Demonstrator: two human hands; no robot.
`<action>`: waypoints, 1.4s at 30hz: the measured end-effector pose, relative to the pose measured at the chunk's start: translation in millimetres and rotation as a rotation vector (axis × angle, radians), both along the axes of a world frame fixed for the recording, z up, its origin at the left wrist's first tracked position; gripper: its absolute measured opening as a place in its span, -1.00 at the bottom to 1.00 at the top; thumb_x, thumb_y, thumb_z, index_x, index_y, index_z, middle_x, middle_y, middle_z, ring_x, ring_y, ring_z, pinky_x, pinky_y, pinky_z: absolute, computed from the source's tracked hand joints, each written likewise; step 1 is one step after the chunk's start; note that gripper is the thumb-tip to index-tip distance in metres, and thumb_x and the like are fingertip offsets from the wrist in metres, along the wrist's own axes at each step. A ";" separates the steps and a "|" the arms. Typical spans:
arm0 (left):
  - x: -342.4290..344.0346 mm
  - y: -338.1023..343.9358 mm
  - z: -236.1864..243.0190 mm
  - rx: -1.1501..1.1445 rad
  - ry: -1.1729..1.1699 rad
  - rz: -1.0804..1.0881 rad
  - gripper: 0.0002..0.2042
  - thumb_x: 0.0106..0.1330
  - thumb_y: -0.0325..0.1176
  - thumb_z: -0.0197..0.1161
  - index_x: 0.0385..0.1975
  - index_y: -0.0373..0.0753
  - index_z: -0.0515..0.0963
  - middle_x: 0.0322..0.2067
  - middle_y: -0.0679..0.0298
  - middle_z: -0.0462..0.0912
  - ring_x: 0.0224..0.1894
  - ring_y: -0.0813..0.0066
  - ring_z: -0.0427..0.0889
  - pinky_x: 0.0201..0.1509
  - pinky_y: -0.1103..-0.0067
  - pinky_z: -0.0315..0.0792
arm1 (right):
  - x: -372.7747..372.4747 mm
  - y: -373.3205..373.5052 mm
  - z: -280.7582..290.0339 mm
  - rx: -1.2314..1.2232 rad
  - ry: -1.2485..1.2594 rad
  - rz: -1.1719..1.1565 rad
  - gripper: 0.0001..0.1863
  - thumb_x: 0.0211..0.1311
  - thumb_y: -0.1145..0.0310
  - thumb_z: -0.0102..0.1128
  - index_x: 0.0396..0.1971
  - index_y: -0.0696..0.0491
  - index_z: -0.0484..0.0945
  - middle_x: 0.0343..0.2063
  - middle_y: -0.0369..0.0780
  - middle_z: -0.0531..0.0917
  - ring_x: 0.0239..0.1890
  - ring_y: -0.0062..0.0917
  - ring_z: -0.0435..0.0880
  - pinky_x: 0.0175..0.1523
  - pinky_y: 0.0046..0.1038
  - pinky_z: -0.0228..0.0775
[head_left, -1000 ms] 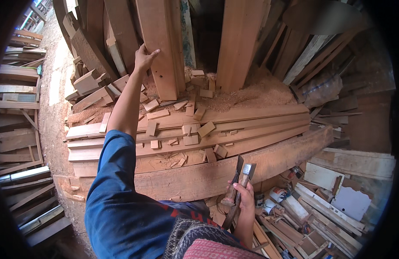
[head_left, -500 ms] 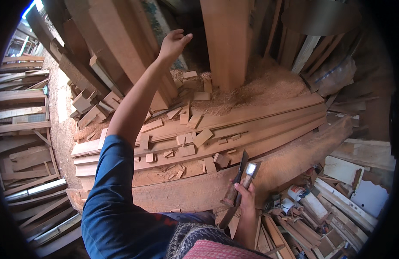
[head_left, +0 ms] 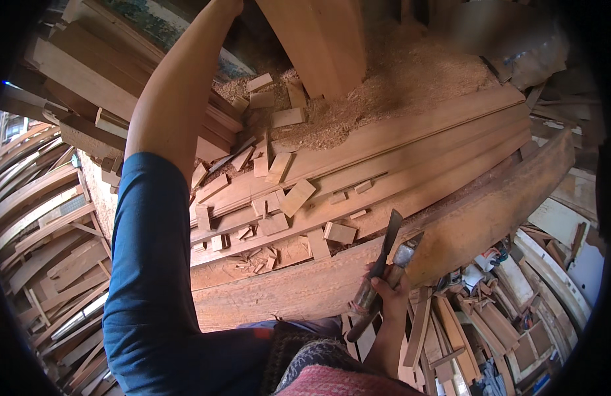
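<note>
My left arm (head_left: 170, 112) stretches up and forward past the boards; its hand is cut off by the top edge. Low in the middle, my right hand (head_left: 394, 290) is closed around a bundle of hand tools. One is a chisel-like tool with a dark flat blade (head_left: 389, 239) pointing away from me. Beside it lies a tool with a wooden handle (head_left: 365, 297) and a shiny metal part (head_left: 404, 255); its exact kind is hard to make out. Small wood offcuts (head_left: 297, 197) lie scattered over long planks (head_left: 424, 178) in front of me.
A thick wooden beam (head_left: 266, 290) runs across nearest my body. Beyond the planks are a sawdust heap (head_left: 411, 79) and a broad upright timber (head_left: 319, 46). Stacked boards (head_left: 87, 79) stand at the far left. Scrap wood and containers (head_left: 474, 277) crowd the right.
My left hand has gone up and out past the top edge. The view has shifted, and my right hand keeps its hold on the tools.
</note>
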State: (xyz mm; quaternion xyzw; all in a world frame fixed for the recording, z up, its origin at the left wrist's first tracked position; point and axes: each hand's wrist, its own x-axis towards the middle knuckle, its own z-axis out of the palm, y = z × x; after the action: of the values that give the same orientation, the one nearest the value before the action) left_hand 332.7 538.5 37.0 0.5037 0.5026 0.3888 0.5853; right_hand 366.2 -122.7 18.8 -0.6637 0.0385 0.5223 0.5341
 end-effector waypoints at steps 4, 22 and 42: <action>-19.5 -33.6 0.6 0.183 -0.001 -0.009 -0.63 0.37 -0.20 0.45 0.04 -0.29 0.61 -0.10 0.06 0.75 -0.12 0.24 0.75 -0.09 0.39 0.62 | 1.7 -2.0 5.0 0.074 0.033 0.051 -0.70 0.10 0.62 0.34 -0.19 0.16 0.45 -0.11 0.05 0.72 -0.19 -0.30 0.77 -0.04 -0.28 0.66; -303.7 -258.0 251.6 0.856 0.352 0.318 -0.75 0.48 -0.14 0.32 -0.31 -0.19 0.63 -0.56 0.52 0.47 -0.44 0.71 0.44 -0.31 0.57 0.38 | -57.9 -74.1 141.7 0.292 -0.074 0.088 -0.75 0.21 0.55 0.27 -0.23 0.05 0.35 -0.09 0.04 0.68 -0.15 -0.31 0.75 -0.05 -0.29 0.63; -514.4 -639.5 56.8 0.413 1.081 -1.112 -0.30 0.20 0.47 0.13 -0.22 -0.19 0.52 -0.41 0.22 0.60 -0.35 0.33 0.62 -0.30 0.30 0.57 | -169.7 -190.9 178.6 0.350 -0.216 0.102 -0.80 0.27 0.56 0.18 -0.23 0.03 0.35 -0.06 0.09 0.65 -0.15 -0.28 0.73 0.03 -0.28 0.58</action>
State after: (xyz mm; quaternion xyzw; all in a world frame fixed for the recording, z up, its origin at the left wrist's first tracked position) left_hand -181.7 -101.0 93.8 0.8971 0.3099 -0.1723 0.2636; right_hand 196.5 -313.6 197.3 -0.6139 -0.1442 0.4733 0.6151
